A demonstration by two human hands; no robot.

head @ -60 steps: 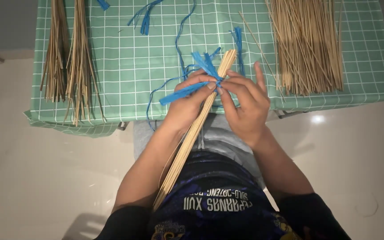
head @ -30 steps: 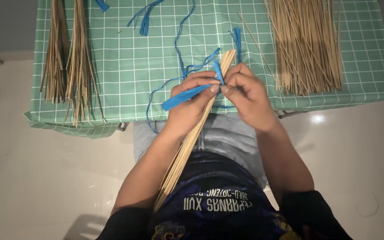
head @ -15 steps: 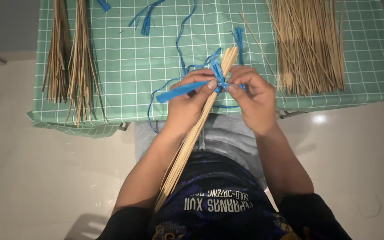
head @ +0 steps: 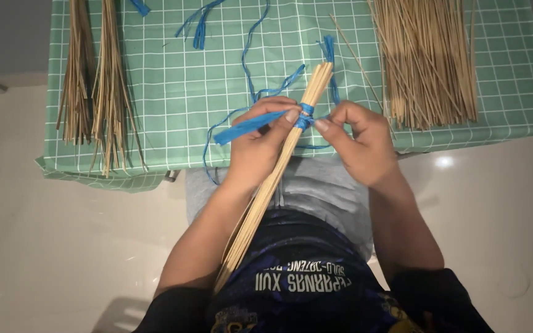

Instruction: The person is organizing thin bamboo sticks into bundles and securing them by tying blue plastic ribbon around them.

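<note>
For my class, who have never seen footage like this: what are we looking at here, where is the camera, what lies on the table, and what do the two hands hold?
There is no machine here. The one picture comes from a camera worn on a person's head, looking down at their own bare hands.

The left hand holds a bundle of thin pale sticks that slants down towards the person's body. A blue plastic strip is wound round the bundle near its upper end. The left hand pinches one end of the strip and the right hand pinches the other.

The table wears a green checked cloth. On it lie a heap of loose sticks at the right, two tufts of dry fibres at the left, and spare blue strips.
</note>
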